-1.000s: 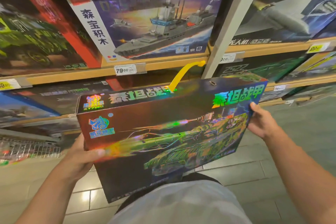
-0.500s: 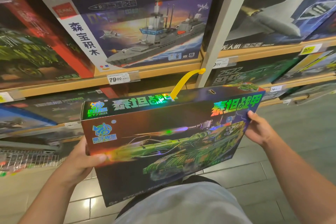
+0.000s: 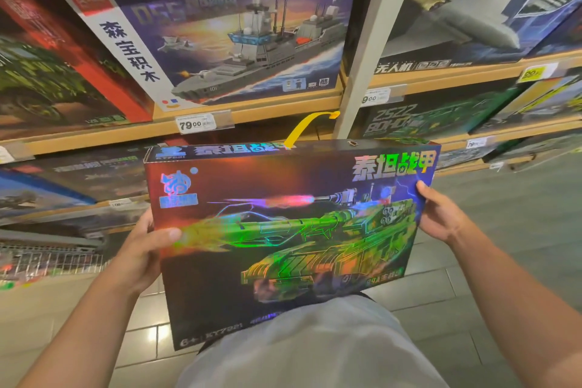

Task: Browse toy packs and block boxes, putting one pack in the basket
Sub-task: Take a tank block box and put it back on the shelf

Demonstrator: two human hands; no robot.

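Note:
I hold a large dark block box [image 3: 283, 230] with a shiny holographic green tank on its front and a yellow carry handle [image 3: 307, 126] on top. It is upright in front of my chest, its face toward me. My left hand [image 3: 143, 250] grips the box's left edge, thumb across the front. My right hand [image 3: 441, 216] grips the right edge near the upper corner, thumb on the front. No basket is plainly in view.
Wooden shelves [image 3: 252, 107] hold block boxes: a warship box [image 3: 226, 38], a red-edged green vehicle box [image 3: 47, 72], a grey aircraft box [image 3: 472, 16], darker boxes below. A 79.00 price tag [image 3: 195, 123] hangs on the shelf edge. White upright post [image 3: 374, 41]. Wire rack [image 3: 47, 258] low left. Tiled floor.
The box face has tipped up a little more toward me and the view has drawn slightly closer to the shelves. Both hands keep the same hold.

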